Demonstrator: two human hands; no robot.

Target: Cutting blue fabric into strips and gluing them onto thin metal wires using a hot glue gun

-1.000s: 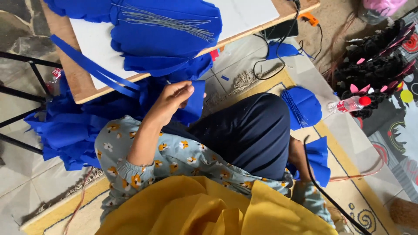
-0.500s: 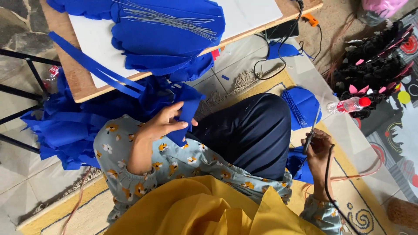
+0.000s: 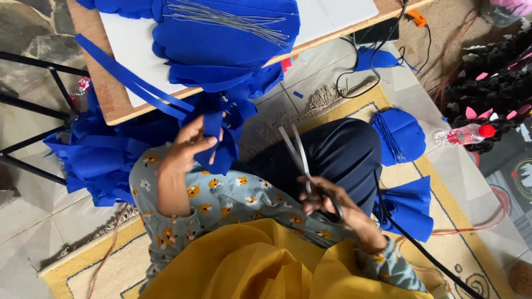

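Since half a second ago the right hand (image 3: 332, 207) has come up from beside the knee to the lap, bringing a pair of scissors (image 3: 302, 160) whose blades now stand parted, tips pointing toward the bench; the left hand (image 3: 188, 148) has stayed about where it was. The right hand's grip is clamped on the scissors' handles, fingers through or around the loops. The left hand, just beside it over the flowered sleeve, has thumb and fingers closed on a blue felt piece (image 3: 219, 147), which hangs from the grip in front of the bench edge. Yellow cloth (image 3: 249, 260) fills the nearest part of the view. Past the dark trouser knee, a black cable (image 3: 421, 249) crosses a patterned rug (image 3: 476, 260), where stacks of blue cutouts (image 3: 402, 135) lie. Farther off, the bench (image 3: 111, 105) carries a white board (image 3: 133, 44), more blue pieces (image 3: 233, 39) and a bundle of thin wires (image 3: 233, 19). A plastic bottle with a red cap (image 3: 465, 133) lies to the right.
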